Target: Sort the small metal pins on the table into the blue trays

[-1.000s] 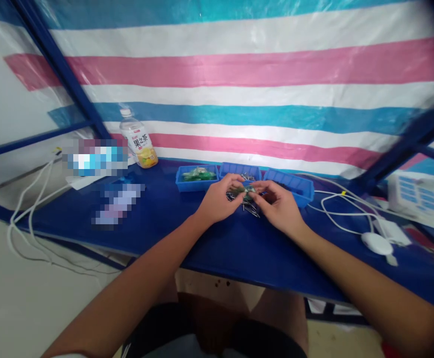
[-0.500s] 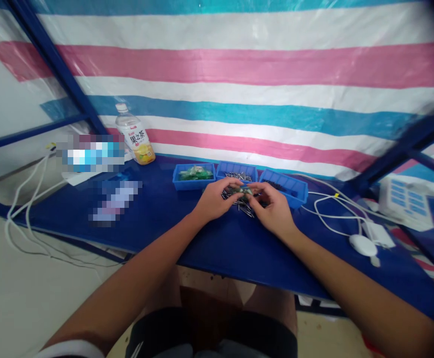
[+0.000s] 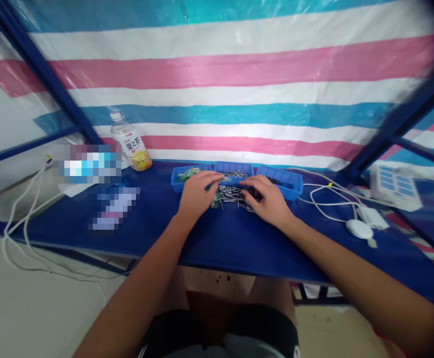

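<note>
My left hand [image 3: 196, 191] is curled at the near edge of the left blue tray [image 3: 177, 185], which holds small green parts [image 3: 187, 174]. A small green part [image 3: 215, 201] shows under its fingertips. My right hand [image 3: 268, 198] lies on the blue table [image 3: 220, 238], with its fingers bent down onto a loose pile of thin metal pins [image 3: 232, 194]. What those fingers pinch is hidden. The middle blue tray [image 3: 235, 167] holds more pins. The right blue tray [image 3: 289, 180] holds dark parts.
A drink bottle [image 3: 131, 146] stands at the back left by blurred items. White cables [image 3: 325, 199], a white puck-shaped device [image 3: 359, 228] and a white power strip [image 3: 394, 186] lie on the right. A striped sheet hangs behind, and blue frame bars stand on both sides.
Both hands held the green part together above the pins. They have since parted: the left went left toward the green-parts tray, and the right dropped onto the pin pile.
</note>
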